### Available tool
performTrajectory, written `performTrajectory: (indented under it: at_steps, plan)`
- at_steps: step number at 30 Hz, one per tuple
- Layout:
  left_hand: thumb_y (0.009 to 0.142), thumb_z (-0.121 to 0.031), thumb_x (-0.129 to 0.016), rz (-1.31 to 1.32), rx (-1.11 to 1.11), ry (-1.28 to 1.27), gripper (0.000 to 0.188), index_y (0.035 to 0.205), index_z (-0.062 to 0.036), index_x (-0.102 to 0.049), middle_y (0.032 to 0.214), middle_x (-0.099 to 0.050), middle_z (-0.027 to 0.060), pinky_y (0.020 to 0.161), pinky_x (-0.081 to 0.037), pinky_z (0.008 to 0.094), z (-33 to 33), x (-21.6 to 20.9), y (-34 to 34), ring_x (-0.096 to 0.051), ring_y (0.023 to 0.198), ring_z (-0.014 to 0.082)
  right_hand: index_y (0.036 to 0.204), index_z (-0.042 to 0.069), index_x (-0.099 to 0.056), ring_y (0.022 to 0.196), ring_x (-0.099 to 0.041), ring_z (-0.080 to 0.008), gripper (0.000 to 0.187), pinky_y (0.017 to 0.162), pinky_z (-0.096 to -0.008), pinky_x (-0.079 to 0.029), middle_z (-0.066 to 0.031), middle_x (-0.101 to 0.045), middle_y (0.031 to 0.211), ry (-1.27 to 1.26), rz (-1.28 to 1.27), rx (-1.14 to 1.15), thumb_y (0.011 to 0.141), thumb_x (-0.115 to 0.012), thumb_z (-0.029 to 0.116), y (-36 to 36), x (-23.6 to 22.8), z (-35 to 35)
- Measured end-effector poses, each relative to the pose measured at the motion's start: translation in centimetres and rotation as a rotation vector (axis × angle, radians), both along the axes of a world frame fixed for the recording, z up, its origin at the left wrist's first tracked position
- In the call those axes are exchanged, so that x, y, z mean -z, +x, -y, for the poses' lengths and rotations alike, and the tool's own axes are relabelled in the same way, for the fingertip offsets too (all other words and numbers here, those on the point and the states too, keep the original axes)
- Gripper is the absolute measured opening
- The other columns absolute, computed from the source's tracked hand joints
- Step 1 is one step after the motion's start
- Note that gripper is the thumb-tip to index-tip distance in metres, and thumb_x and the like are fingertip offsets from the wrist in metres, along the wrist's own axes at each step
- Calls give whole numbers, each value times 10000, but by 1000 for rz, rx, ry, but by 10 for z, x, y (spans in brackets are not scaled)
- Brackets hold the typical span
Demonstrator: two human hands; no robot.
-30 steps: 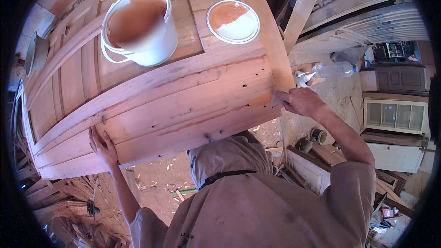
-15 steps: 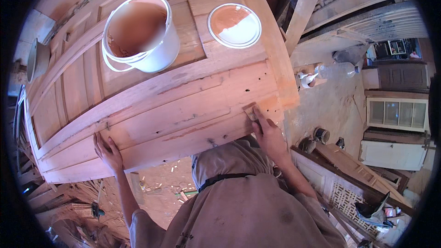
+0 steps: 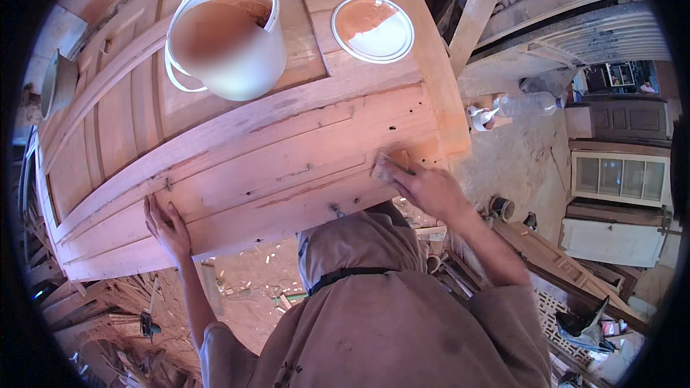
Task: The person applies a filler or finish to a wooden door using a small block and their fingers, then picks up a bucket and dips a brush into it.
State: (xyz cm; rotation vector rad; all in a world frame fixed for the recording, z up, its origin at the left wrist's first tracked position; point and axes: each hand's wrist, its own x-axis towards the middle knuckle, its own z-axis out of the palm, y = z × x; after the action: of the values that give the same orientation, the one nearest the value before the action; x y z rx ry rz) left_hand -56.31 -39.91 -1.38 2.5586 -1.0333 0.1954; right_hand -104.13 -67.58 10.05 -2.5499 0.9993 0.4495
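A large panelled wooden door lies flat in front of me. My left hand rests flat with spread fingers on its near edge, holding nothing. My right hand presses a small tan sanding pad against the door's surface near the lower right corner. A white bucket stained with reddish-brown filler stands on the door's far panel. Its round white lid lies beside it to the right, smeared with the same paste.
Wood scraps and shavings litter the dirt floor at lower left. A clear plastic bottle and a small cup lie on the ground at right. Wooden planks lean beyond the door; white cabinets stand at far right.
My right hand has slid left along the door from its right edge, then slightly back right, with the pad under it. The left hand has stayed on the near edge.
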Motion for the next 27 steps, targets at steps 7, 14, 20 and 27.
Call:
performTrajectory:
  at_steps: [7, 14, 20, 27]
  plan:
    - [1018, -372, -528, 49, 44, -29, 520, 1434, -63, -490, 1498, -461, 187, 1162, -271, 515, -11, 11, 6, -409, 1398, 369, 1437, 231, -488, 764, -698, -357, 502, 713, -512, -562, -176, -686, 830, 15, -183, -191, 953, -592, 314, -17, -10, 47]
    - [1014, -367, -531, 46, 6, -15, 510, 1425, -67, -496, 1498, -461, 183, 1159, -274, 514, -10, 8, 4, -412, 1399, 365, 1433, 223, -493, 737, -670, -412, 503, 677, -509, -560, -196, -658, 829, 64, 150, 147, 948, -620, 262, -48, -1, 10]
    - [1010, -338, -539, 73, 57, -33, 495, 1422, -66, -498, 1490, -464, 189, 1141, -299, 516, -8, 11, 9, -427, 1382, 375, 1489, 186, -436, 721, -654, -452, 551, 634, -543, -540, -262, -638, 888, -169, 360, 517, 967, -605, 236, -10, 62, -55]
    - [1002, -321, -563, 86, 46, -28, 504, 1423, -53, -496, 1479, -473, 199, 1137, -313, 499, -14, 10, 8, -429, 1375, 379, 1444, 203, -485, 772, -670, -425, 496, 685, -524, -564, -226, -649, 943, 44, 156, 368, 962, -597, 197, -51, 0, -34]
